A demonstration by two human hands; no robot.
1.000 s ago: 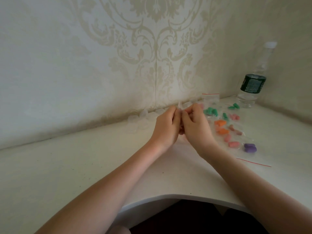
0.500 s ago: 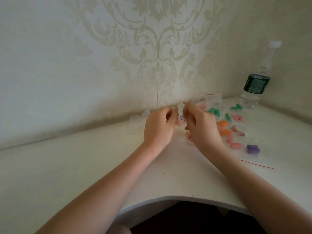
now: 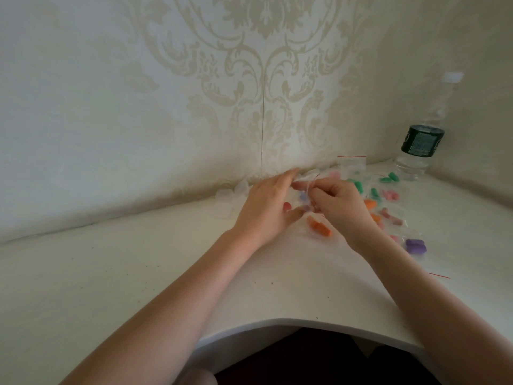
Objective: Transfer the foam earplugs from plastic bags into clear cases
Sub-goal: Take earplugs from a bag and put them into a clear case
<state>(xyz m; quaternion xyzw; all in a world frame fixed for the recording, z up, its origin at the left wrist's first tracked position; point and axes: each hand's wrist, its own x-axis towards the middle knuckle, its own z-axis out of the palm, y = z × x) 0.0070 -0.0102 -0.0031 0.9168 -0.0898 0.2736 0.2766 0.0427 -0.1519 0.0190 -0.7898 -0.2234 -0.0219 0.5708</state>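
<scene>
The white table (image 3: 116, 276) lies bare across its whole 7-to-9 o'clock side, and a hand could sweep there freely up to the wall (image 3: 111, 120), which closes off everything from 9 through 1 o'clock. At 11 o'clock of the left hand (image 3: 263, 209) a cluster of clear cases (image 3: 230, 198) hugs the wall base, narrowing that corner. From 1 to 4 o'clock of the right hand (image 3: 338, 207) the surface is crowded with bagged earplugs (image 3: 388, 195), an orange pair (image 3: 320, 228) lying between the wrists at 6 o'clock. A water bottle (image 3: 422, 145) stands upright in the far 2 o'clock corner, blocking reach there. The near edge between the forearms is open.
</scene>
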